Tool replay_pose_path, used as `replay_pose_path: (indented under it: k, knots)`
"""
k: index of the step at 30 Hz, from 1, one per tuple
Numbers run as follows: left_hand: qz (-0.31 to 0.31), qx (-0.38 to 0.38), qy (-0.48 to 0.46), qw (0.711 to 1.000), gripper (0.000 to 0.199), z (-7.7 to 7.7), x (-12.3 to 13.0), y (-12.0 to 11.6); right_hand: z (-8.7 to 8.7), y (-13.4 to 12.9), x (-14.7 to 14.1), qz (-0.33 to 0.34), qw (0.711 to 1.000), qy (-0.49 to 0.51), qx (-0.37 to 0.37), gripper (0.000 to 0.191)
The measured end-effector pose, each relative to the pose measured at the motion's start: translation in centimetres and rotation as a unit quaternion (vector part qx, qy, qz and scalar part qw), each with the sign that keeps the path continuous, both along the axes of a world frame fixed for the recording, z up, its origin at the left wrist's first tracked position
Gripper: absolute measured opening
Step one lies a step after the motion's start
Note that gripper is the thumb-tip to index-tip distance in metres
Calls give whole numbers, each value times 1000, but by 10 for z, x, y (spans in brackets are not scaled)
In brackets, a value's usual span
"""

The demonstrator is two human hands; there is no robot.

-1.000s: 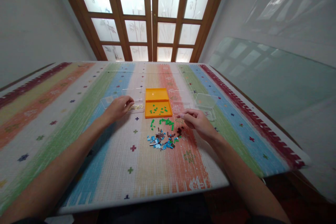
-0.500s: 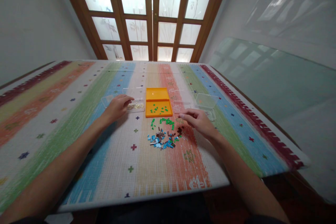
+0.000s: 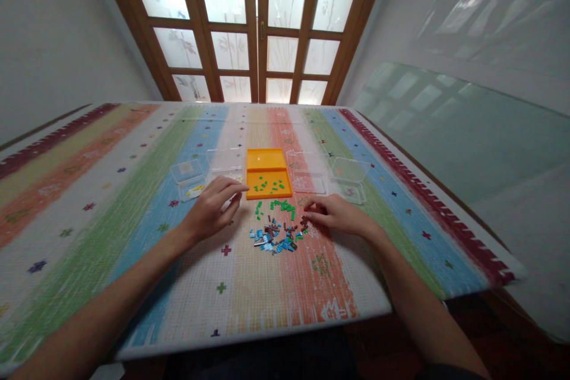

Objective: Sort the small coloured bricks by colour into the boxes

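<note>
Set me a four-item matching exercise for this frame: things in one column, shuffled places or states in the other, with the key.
1. Orange box
2. Yellow pieces
3. Left hand
4. Right hand

A. Close beside the dark brown pieces
B. Inside a clear container
C. Open, with green pieces in its near half
D. Fingertips close to the orange box's left edge

Pairs: 1-C, 2-B, 3-D, 4-A
</note>
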State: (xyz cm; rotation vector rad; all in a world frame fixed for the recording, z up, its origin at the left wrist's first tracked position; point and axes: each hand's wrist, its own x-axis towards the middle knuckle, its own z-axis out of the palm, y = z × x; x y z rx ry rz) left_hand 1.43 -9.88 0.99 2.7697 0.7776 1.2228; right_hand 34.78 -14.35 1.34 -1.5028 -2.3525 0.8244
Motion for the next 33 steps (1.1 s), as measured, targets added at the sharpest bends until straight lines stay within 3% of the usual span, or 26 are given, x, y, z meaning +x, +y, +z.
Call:
replay_pose_path:
  k: [6,13,21,29,33]
  knots:
    - [-74,-88,40,993,31,-21,15,-20,0,-1,-1,10,1000,11,-17,15]
    - [-77,-165,82,980,35,-32,25,-31,2,-3,-1,14,1000,2,-20,17]
    - [-121,-187,62,973,51,-31,27,-38,1,-3,2,5,1000,2,-4,15]
    - [-119,-201,71,970,45,-20,37,-46,5,-8,-8,127,989,70,-41,21]
    - [-135,-176,89,971,33,-14,47,-54,6,-10,-9,112,993,27,-38,18]
